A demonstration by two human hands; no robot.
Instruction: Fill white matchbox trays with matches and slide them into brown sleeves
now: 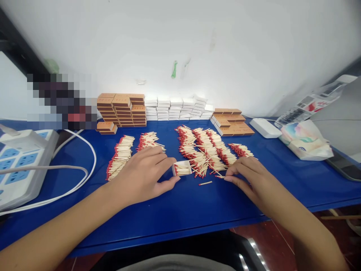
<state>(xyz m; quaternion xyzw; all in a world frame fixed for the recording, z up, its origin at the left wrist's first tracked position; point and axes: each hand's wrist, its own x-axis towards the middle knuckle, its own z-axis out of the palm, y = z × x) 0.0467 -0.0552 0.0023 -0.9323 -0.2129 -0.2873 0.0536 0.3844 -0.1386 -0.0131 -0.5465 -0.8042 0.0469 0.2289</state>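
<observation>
My left hand point(152, 169) grips a small white matchbox tray point(182, 169) at its left end, between thumb and fingers. Several red-tipped matches lie inside the tray. Over at the right, my right hand point(248, 175) pinches matches point(220, 176) between thumb and forefinger, their red heads pointing left. A single match point(205, 183) lies on the blue table between the two hands. Close behind the tray and the right hand spread large rows of loose matches point(201, 150). More matches point(120, 158) lie in rows behind and left of my left hand.
Brown matchboxes point(122, 111) are stacked by the wall, beside stacked white trays point(175, 109) and more brown boxes point(232, 122). A white power strip point(28, 165) with cables stands left. At right are a white block point(265, 128), a tissue pack point(306, 141) and a plastic bottle point(313, 103).
</observation>
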